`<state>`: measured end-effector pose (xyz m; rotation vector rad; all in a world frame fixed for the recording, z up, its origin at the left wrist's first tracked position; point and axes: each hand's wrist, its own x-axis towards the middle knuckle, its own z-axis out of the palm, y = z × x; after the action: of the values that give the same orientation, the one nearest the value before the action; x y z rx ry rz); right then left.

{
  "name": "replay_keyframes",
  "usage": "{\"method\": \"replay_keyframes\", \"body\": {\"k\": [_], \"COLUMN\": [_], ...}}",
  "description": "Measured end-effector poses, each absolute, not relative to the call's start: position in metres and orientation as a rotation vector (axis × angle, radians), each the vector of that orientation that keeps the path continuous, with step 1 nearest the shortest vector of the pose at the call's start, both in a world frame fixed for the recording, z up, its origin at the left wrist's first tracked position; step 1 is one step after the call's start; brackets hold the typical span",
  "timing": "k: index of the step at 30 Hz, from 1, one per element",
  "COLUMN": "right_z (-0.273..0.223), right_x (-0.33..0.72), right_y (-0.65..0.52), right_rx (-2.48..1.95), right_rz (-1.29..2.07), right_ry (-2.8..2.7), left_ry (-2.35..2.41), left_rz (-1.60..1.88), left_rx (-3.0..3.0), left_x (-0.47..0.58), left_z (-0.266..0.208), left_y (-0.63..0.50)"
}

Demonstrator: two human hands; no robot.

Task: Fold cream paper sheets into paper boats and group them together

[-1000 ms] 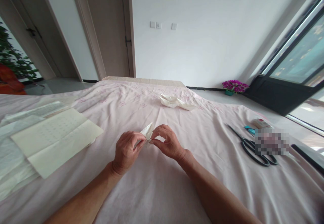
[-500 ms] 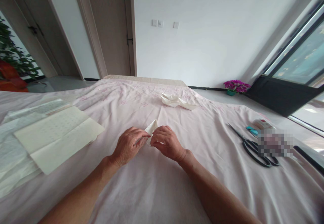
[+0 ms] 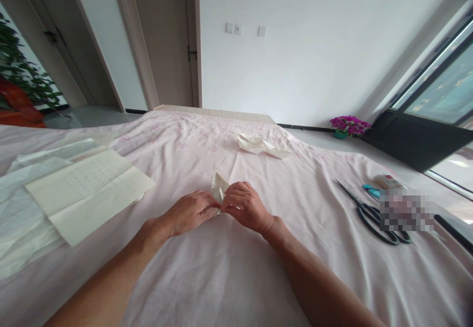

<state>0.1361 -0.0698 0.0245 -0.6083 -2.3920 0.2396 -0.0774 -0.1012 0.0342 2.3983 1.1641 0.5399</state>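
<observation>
A small folded piece of cream paper [image 3: 219, 183] is pinched between my two hands, just above the cloth, with one pointed corner sticking up. My left hand [image 3: 194, 211] grips its lower left edge between thumb and fingers. From the other side my right hand [image 3: 244, 206] closes on it, fingers bent over and hiding much of the paper. Farther back on the cloth rest folded paper boats [image 3: 258, 146], close together. To the left lies a stack of cream paper sheets [image 3: 92, 189], the top one creased and faintly printed.
A pale pink cloth [image 3: 229, 277] with wrinkles covers the table. Black-handled scissors [image 3: 373, 221] lie at the right, beside a blue-green item [image 3: 371, 190], a small pack [image 3: 389, 181] and a blurred-out object [image 3: 404, 210].
My left hand has turned flatter and dropped slightly, still pinching the paper. The paper's raised tip has tilted left. My right hand stays nearly in place, and the view has shifted slightly.
</observation>
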Motion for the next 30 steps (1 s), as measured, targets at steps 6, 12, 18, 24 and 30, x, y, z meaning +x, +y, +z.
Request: {"method": "replay_keyframes", "body": {"k": [6,12,18,24,30], "right_z": [0.025,0.026,0.021,0.019,0.024], "right_x": [0.136,0.137,0.138,0.129,0.110], "right_y": [-0.071,-0.073,-0.072,-0.079,-0.091], "right_rx": [-0.622,-0.679,-0.820,-1.042,-1.188], "right_rz": [0.231,0.166,0.127,0.131,0.256], "right_ry": [-2.418,-2.455,-2.293,-1.968,-1.882], "left_ry": [1.124,1.121,1.364,1.473,1.396], "left_rz": [0.590,0.597,0.884,1.185,1.159], "left_rx": [2.253,2.140,2.027,1.758,1.707], "left_x": [-0.079,-0.080,-0.087,-0.067,-0.038], "left_z": [0.031,0.026,0.023,0.019,0.015], "left_y": [-0.099,-0.099,-0.093,-0.098,-0.116]}}
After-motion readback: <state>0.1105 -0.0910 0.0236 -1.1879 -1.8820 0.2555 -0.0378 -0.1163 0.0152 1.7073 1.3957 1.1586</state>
